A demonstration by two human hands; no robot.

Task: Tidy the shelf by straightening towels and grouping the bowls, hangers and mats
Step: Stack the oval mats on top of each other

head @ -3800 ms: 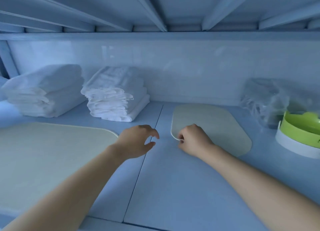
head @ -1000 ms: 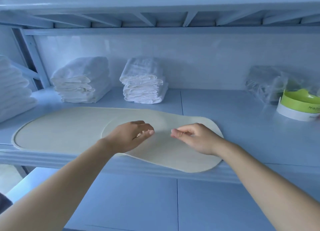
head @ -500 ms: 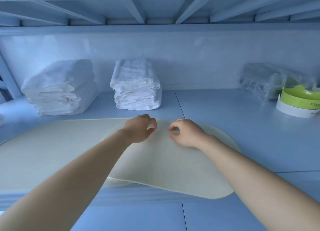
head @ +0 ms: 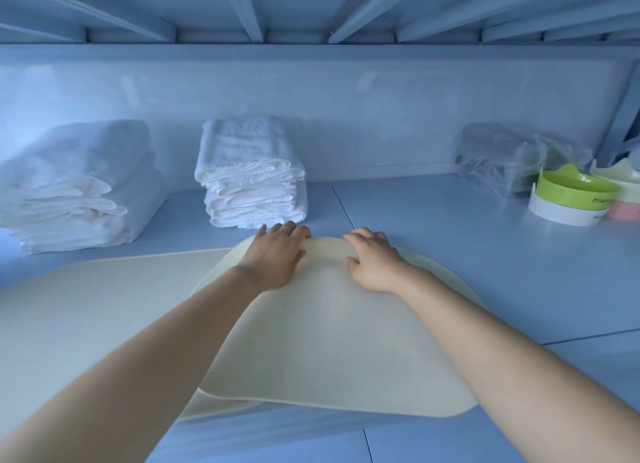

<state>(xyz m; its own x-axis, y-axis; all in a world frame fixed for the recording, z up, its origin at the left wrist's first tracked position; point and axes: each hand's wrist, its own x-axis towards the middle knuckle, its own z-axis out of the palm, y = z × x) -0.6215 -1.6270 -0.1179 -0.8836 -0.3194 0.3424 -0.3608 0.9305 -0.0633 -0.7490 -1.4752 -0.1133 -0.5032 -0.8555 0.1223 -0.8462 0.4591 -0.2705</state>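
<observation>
The small mat [head: 329,341] is lying on the blue shelf [head: 467,261], overlapping the right end of the big mat [head: 86,306], which is stretching away to the left. Its near end is coming out to about the front of the shelf. Its far edge is humping up between the two hands.

The left hand [head: 277,258] is lying on the far left corner of the small mat, fingers hooking over the rim and thumb pressing on top. The right hand [head: 375,265] is doing the same just beside it, fingers curling over the far edge and thumb resting on the mat's upper face. Both hands are gripping that edge; neither is holding anything else.

Behind the hands, the right towels [head: 251,175] are sitting in a folded white stack close to the mat's far edge. The left towels [head: 76,185] are sitting in a bulkier stack well to the left. Both are standing against the back wall.

Far to the right, a green bowl [head: 571,192] is nesting in a white bowl [head: 561,213]. A pink bowl [head: 627,209] is touching them at the edge of view. A crumpled clear bag [head: 502,157] is sitting just behind; I cannot tell what is inside it.
</observation>
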